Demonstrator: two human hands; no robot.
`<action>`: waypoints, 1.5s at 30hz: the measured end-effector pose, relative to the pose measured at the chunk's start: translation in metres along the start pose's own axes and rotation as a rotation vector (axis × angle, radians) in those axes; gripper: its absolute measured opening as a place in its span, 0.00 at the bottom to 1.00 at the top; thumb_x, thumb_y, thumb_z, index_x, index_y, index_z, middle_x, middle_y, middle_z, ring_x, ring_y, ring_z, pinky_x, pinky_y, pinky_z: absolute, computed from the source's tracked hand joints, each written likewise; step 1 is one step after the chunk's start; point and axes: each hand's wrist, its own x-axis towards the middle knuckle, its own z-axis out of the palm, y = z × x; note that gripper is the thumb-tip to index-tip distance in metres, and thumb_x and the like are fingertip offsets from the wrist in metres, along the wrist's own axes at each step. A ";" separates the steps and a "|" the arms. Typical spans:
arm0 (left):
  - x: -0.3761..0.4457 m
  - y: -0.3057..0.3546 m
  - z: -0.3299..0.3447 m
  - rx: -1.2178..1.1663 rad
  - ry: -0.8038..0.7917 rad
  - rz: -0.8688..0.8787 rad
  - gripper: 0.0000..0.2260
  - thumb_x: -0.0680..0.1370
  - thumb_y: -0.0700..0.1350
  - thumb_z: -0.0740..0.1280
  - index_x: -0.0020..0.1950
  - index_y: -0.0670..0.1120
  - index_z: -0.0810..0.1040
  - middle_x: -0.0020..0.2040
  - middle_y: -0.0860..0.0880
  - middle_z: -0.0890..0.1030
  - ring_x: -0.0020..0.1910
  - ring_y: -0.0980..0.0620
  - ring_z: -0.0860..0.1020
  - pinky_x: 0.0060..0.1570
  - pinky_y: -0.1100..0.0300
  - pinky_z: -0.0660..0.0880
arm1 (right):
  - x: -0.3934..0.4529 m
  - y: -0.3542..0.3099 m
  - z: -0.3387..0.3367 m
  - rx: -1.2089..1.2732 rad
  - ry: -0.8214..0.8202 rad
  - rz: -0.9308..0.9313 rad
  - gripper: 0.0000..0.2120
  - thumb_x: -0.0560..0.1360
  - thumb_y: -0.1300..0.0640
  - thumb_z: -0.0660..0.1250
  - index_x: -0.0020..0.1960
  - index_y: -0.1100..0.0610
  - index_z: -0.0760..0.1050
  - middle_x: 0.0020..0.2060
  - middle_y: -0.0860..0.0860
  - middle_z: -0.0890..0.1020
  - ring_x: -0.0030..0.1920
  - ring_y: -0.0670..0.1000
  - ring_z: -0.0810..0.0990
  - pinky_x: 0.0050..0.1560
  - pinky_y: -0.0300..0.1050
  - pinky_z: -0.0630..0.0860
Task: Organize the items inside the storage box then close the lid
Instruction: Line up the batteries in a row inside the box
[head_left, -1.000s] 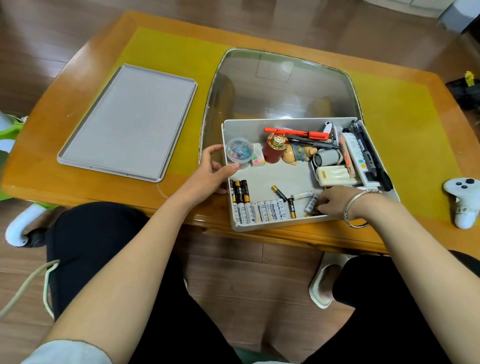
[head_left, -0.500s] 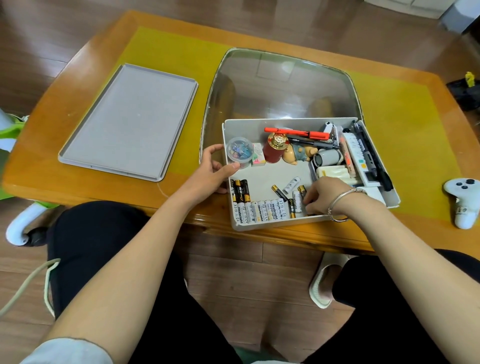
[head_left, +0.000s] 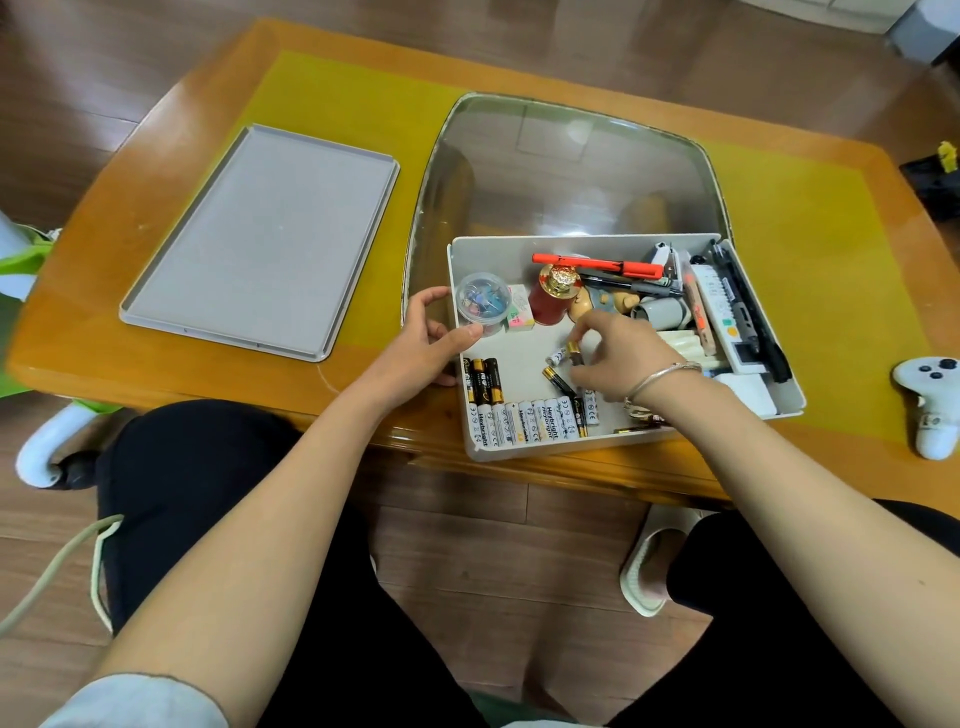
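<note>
The white storage box (head_left: 545, 453) sits at the table's near edge. My left hand (head_left: 421, 347) grips its left wall, thumb over the rim. My right hand (head_left: 618, 358) is inside the box and pinches a black-and-gold battery (head_left: 573, 352) off the floor. A row of white batteries (head_left: 524, 422) lines the near wall, with black ones (head_left: 483, 380) above it at the left. Further back lie a clear tub of clips (head_left: 483, 302), a red jar with gold lid (head_left: 554, 297), a red pen (head_left: 597, 265) and a white remote (head_left: 722, 317). The grey lid (head_left: 260, 244) lies flat at the left.
A glass panel (head_left: 566, 171) is set in the yellow-and-wood table (head_left: 810, 249) behind the box. A white game controller (head_left: 932, 402) rests at the right edge. My knees and a slipper (head_left: 649, 566) are below the table.
My right hand has moved from the box's near right corner leftward and further in, and now lifts a battery pinched in its fingers. My left hand has stayed on the box's left wall.
</note>
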 end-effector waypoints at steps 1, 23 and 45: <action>0.000 0.000 0.000 0.001 0.000 -0.002 0.28 0.77 0.52 0.66 0.73 0.52 0.56 0.45 0.51 0.72 0.40 0.61 0.78 0.28 0.76 0.70 | 0.003 -0.007 0.002 0.039 -0.008 -0.014 0.12 0.68 0.57 0.70 0.49 0.51 0.71 0.37 0.52 0.80 0.34 0.51 0.77 0.38 0.42 0.75; 0.005 -0.006 -0.001 0.005 -0.008 0.013 0.27 0.77 0.53 0.66 0.71 0.53 0.57 0.45 0.50 0.73 0.36 0.72 0.77 0.28 0.76 0.70 | 0.021 -0.005 0.000 -0.167 0.011 0.066 0.11 0.76 0.59 0.61 0.54 0.59 0.80 0.50 0.61 0.80 0.48 0.63 0.80 0.50 0.50 0.76; 0.003 -0.005 0.000 0.008 -0.004 0.011 0.27 0.77 0.53 0.66 0.72 0.53 0.56 0.44 0.51 0.72 0.36 0.71 0.77 0.27 0.76 0.70 | 0.001 0.029 -0.015 -0.767 -0.471 -0.203 0.06 0.68 0.53 0.72 0.41 0.55 0.78 0.38 0.50 0.80 0.40 0.52 0.78 0.38 0.42 0.75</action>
